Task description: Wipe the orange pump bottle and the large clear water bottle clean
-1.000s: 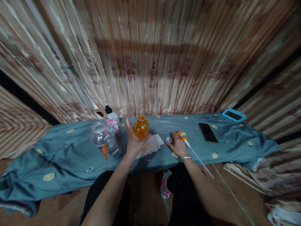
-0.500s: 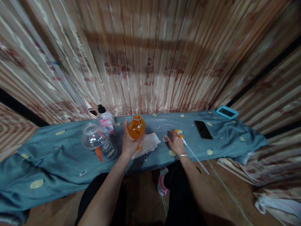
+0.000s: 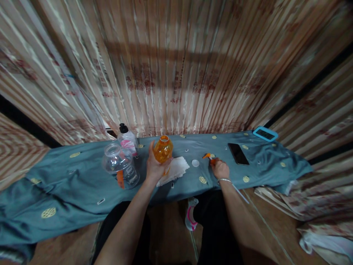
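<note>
My left hand is wrapped around an orange see-through bottle, which stands upright with its neck uncapped. Beneath and beside it lies a pale cloth with a ragged edge. My right hand is closed on an orange spray head, whose nozzle end pokes out past the fingers. The spray head's thin white tube reappears beyond the wrist, over the front edge. A white round disc lies flat between the cloth and my right hand.
On the left stand a large clear jar with an orange strip and a pump bottle with a black top. A phone and a blue-framed digital clock lie to the right. A curtain hangs behind the cloth-covered table.
My right hand has moved right, off the white disc and a dark object, and onto the spray head. My left hand still holds the orange bottle.
</note>
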A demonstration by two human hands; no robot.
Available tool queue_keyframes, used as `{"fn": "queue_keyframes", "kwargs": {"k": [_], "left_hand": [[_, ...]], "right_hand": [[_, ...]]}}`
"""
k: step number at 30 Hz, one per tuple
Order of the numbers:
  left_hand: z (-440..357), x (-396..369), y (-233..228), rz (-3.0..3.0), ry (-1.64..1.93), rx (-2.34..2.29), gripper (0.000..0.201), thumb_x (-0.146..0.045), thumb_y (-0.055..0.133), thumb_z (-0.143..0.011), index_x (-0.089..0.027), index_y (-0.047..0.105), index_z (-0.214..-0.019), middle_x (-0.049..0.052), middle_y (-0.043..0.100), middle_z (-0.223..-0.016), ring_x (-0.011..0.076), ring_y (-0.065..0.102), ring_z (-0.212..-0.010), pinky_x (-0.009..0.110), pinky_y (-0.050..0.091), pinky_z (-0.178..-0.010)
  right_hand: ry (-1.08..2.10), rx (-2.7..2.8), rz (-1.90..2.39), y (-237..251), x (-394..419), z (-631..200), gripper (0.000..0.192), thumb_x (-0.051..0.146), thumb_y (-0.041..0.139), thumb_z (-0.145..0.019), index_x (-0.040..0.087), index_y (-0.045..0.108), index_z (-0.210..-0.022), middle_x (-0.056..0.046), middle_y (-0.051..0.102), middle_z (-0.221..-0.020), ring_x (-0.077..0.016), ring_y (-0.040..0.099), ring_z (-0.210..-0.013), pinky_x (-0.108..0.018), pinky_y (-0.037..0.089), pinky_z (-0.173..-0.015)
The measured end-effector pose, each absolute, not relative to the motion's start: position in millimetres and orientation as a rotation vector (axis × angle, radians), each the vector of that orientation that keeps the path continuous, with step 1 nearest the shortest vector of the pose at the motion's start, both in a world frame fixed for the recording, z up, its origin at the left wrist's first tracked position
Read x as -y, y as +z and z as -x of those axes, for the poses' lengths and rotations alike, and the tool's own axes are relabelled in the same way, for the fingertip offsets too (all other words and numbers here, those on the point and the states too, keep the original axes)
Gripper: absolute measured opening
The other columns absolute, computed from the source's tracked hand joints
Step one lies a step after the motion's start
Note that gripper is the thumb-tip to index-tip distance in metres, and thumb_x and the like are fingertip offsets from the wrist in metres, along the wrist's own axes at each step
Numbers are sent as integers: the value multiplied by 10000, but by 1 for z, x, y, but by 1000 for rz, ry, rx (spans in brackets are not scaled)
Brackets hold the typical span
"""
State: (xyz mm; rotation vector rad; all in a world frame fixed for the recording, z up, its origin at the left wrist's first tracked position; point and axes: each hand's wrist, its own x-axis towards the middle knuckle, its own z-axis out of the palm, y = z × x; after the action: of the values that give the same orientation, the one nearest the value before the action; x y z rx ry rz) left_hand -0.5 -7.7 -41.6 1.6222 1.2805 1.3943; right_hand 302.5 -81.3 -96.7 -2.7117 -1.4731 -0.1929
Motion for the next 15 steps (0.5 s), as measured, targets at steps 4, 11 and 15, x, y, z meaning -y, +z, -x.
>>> {"fn": "queue_keyframes", "kwargs": {"k": [4, 11, 15], "left_hand": [[0, 9, -39, -1618, 1352, -1273, 943, -276, 896, -637, -266, 448, -1466, 93, 712, -1268, 322, 711, -1155, 475, 582, -987], [0, 11, -36, -1596, 1308, -1258, 940, -281, 888, -647, -249, 438, -1471, 121, 702, -1314, 331, 693, -1201, 496, 559, -1029], [2, 10, -44, -1557, 1369, -1156, 817, -411, 823, -756, -260, 452, -1468, 108, 709, -1312, 321, 693, -1203, 506, 556, -1040]], "right_hand": [[-373, 1586, 2621, -83, 93, -306, 266, 365, 640, -998, 141, 674, -1136, -56, 727, -990, -200, 711, -883, -416, 580, -861], [-662, 1773, 2283, -6, 126, -293, 315, 235, 514, -1025, 36, 669, -1214, -162, 758, -991, -281, 679, -928, -444, 562, -874], [-788, 1766, 1986, 56, 148, -271, 507, 417, 468, -1037, 13, 659, -1277, -205, 751, -960, -344, 648, -952, -459, 567, -830]]}}
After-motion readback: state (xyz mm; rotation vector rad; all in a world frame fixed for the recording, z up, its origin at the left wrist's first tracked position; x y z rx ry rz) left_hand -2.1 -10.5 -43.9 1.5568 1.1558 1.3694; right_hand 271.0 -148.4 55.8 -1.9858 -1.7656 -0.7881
